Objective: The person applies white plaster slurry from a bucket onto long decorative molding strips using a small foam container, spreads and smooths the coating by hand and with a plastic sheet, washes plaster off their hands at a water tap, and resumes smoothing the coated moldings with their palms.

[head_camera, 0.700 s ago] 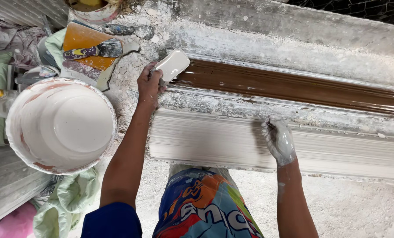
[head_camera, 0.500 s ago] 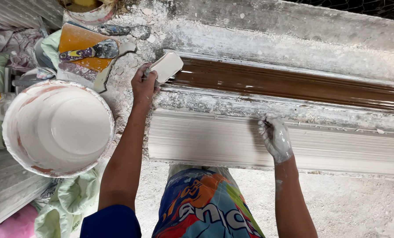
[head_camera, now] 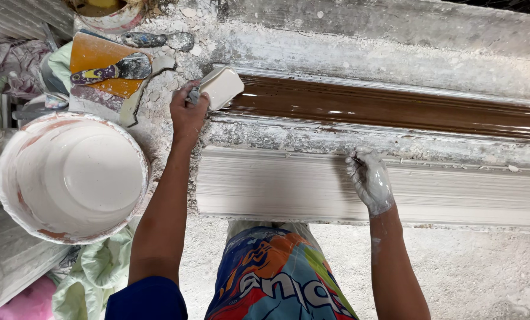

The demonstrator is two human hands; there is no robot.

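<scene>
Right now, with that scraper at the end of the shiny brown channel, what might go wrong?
The left hand holds the white scraper tilted at the brown channel's end; it could slip and gouge the glossy surface. The plaster-coated right hand rests on the white moulding and might mar it. The full bucket sits close to the left elbow, so a bump may spill it.

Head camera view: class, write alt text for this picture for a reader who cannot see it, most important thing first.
A person's left hand holds a white scraper at the end of a glossy brown mould channel, while the plaster-coated right hand rests on a long white plaster moulding. A bucket of white plaster stands to the left, and putty knives lie on an orange board behind it.
</scene>
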